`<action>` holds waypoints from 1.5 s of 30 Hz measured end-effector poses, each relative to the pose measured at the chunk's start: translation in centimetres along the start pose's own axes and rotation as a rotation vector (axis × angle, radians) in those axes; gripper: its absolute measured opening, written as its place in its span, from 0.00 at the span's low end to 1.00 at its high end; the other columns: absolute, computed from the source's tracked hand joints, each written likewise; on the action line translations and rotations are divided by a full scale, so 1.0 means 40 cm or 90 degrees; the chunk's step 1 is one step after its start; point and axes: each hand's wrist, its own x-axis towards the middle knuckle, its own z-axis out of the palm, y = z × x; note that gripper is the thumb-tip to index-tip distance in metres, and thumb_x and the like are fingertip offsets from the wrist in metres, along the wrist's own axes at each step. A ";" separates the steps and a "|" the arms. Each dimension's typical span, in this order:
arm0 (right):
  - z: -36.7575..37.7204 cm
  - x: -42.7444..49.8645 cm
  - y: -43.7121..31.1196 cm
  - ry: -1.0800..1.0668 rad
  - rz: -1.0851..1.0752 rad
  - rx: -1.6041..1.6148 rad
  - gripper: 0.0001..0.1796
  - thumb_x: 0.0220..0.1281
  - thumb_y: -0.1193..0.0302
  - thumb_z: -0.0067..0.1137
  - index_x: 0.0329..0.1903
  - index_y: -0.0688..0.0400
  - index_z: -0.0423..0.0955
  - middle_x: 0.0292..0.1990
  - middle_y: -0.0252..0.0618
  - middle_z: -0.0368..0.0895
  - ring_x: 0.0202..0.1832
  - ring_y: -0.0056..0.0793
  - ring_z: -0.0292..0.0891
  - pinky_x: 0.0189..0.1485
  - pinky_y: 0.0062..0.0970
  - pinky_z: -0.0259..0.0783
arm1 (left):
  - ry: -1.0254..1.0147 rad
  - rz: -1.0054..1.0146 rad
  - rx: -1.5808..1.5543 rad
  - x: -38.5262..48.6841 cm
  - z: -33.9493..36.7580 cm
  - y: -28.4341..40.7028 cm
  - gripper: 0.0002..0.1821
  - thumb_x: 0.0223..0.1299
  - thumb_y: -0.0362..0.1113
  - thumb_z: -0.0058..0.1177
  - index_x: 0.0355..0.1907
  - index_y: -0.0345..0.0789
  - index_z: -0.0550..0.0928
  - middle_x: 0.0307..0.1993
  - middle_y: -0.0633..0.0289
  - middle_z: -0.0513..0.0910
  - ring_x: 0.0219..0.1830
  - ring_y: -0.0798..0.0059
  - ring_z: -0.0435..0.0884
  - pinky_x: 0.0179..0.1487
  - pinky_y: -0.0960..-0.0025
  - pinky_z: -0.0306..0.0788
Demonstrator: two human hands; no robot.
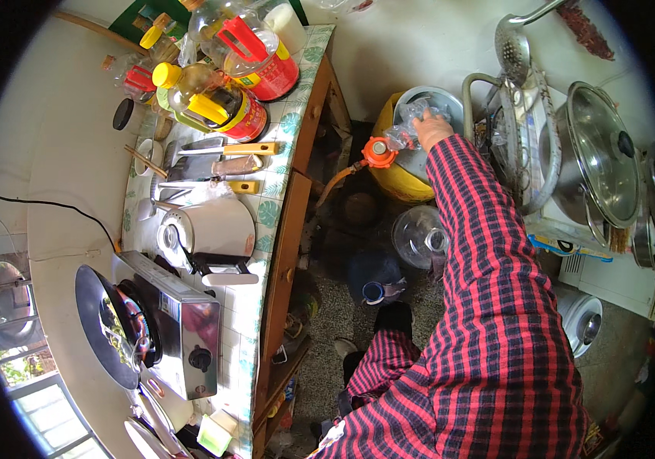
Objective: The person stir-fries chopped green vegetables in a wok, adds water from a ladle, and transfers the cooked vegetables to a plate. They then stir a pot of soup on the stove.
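My right hand (434, 131), in a red-and-black checked sleeve, reaches far forward with its fingers on a crumpled clear plastic bag (413, 117). Beneath it is a round yellow-sided vessel (402, 186) with a grey metal rim (439, 94); whether it is a gas cylinder is unclear. An orange gas regulator (379, 152) sits at its left side, close to the bag, and an orange hose (336, 183) runs down from it. My left hand is out of view.
On the left table (267, 212) stand sauce bottles (218, 103), a pressure cooker (218, 226) and a lit gas stove (190, 333) bearing a wok (98, 327) of greens. Clear jugs (416, 235) stand on the floor. A lidded pot (597, 155) is at right.
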 end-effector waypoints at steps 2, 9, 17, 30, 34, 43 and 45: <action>0.025 0.031 0.001 -0.007 0.024 0.026 0.19 0.69 0.71 0.44 0.60 0.48 0.69 0.65 0.44 0.62 0.64 0.50 0.64 0.62 0.38 0.69 | 0.009 0.009 -0.001 0.000 0.008 -0.009 0.24 0.60 0.42 0.56 0.55 0.29 0.75 0.56 0.48 0.77 0.55 0.56 0.74 0.59 0.54 0.68; 0.057 0.072 0.003 0.014 0.179 0.151 0.22 0.69 0.61 0.49 0.63 0.48 0.63 0.61 0.48 0.67 0.62 0.47 0.69 0.59 0.42 0.71 | 0.027 0.007 0.016 0.021 0.034 -0.013 0.24 0.61 0.42 0.55 0.55 0.28 0.74 0.56 0.48 0.77 0.56 0.56 0.75 0.60 0.54 0.68; 0.056 0.082 -0.004 0.017 0.229 0.179 0.27 0.67 0.51 0.52 0.62 0.51 0.62 0.58 0.55 0.70 0.56 0.49 0.75 0.53 0.45 0.74 | 0.048 0.020 0.021 0.025 0.019 -0.009 0.25 0.61 0.42 0.55 0.55 0.27 0.74 0.56 0.48 0.77 0.56 0.56 0.75 0.61 0.55 0.68; 0.079 0.093 -0.009 0.081 0.263 0.201 0.27 0.66 0.50 0.52 0.58 0.54 0.63 0.54 0.55 0.74 0.54 0.51 0.76 0.53 0.48 0.74 | 0.052 0.029 0.051 0.055 0.015 -0.011 0.25 0.63 0.43 0.53 0.56 0.26 0.73 0.56 0.47 0.77 0.57 0.56 0.75 0.62 0.56 0.68; 0.084 0.105 -0.012 0.059 0.296 0.204 0.30 0.65 0.48 0.53 0.61 0.54 0.63 0.57 0.58 0.70 0.57 0.54 0.74 0.55 0.48 0.73 | 0.056 0.032 0.048 0.050 0.003 -0.005 0.26 0.63 0.43 0.53 0.56 0.26 0.73 0.55 0.47 0.77 0.57 0.56 0.75 0.63 0.56 0.68; 0.067 -0.044 -0.073 0.195 0.133 0.144 0.27 0.68 0.67 0.45 0.69 0.49 0.60 0.69 0.43 0.58 0.65 0.43 0.62 0.65 0.43 0.63 | 0.049 0.018 0.021 0.037 -0.034 0.016 0.26 0.64 0.43 0.52 0.57 0.25 0.73 0.55 0.46 0.77 0.57 0.56 0.75 0.64 0.56 0.68; 0.079 -0.084 -0.094 0.181 -0.045 0.066 0.25 0.68 0.69 0.42 0.68 0.49 0.63 0.70 0.36 0.59 0.65 0.37 0.62 0.64 0.41 0.64 | 0.046 0.016 0.013 0.037 -0.041 0.018 0.26 0.64 0.44 0.52 0.57 0.24 0.73 0.55 0.46 0.77 0.57 0.56 0.75 0.64 0.56 0.68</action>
